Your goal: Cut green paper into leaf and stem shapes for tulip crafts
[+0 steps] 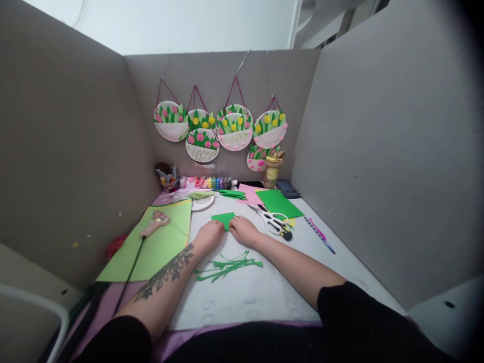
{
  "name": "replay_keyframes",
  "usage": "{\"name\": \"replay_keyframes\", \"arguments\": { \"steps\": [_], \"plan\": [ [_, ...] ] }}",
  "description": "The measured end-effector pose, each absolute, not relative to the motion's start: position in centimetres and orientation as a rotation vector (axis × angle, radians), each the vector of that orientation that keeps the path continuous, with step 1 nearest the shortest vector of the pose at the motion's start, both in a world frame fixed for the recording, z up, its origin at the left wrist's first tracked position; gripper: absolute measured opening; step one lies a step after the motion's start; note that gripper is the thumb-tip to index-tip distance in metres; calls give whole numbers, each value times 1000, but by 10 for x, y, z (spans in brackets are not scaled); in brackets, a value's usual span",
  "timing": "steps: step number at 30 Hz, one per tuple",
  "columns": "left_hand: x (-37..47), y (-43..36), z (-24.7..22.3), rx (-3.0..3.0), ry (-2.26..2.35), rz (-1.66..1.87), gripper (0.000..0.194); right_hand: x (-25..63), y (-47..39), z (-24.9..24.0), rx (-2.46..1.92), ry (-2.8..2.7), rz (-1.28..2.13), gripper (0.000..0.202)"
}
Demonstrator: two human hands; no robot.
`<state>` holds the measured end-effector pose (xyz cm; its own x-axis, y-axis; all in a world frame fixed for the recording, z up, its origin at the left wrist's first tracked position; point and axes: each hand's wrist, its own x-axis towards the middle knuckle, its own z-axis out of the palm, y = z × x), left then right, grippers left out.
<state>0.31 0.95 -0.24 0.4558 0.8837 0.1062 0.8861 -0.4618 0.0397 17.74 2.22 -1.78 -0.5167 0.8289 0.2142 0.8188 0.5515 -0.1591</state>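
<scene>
A small piece of green paper (222,219) lies at the middle of the white table (227,302). My left hand (212,234) has its fingers closed on the paper's near left edge. At the paper's right end my right hand (244,231) grips it, fingers bent over the edge. Both thumbs come close together at the near edge. Thin green paper offcuts (229,266) are scattered in a loose pile between my forearms. White-handled scissors (270,220) lie to the right of my right hand, beside a black and yellow cutter (286,235).
At left, a pink glue gun (154,224) with a cord rests on light green sheets (159,257). A green sheet (280,202), pink paper (249,194) and cut green leaves (232,194) lie farther back. Paint bottles (212,183) line the rear; decorated paper plates (235,139) hang on the partition.
</scene>
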Motion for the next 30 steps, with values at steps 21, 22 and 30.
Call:
{"name": "replay_keyframes", "arguments": {
  "steps": [21,22,30],
  "plan": [
    [-11,14,13,-2598,-1931,100,35,192,36,-20,-1618,-2540,50,35],
    [-10,14,13,-2583,-1944,118,35,192,35,-19,-1617,-2540,44,35],
    [-4,12,10,-2528,-1987,141,35,190,33,-18,-1674,-2523,32,35]
  ]
}}
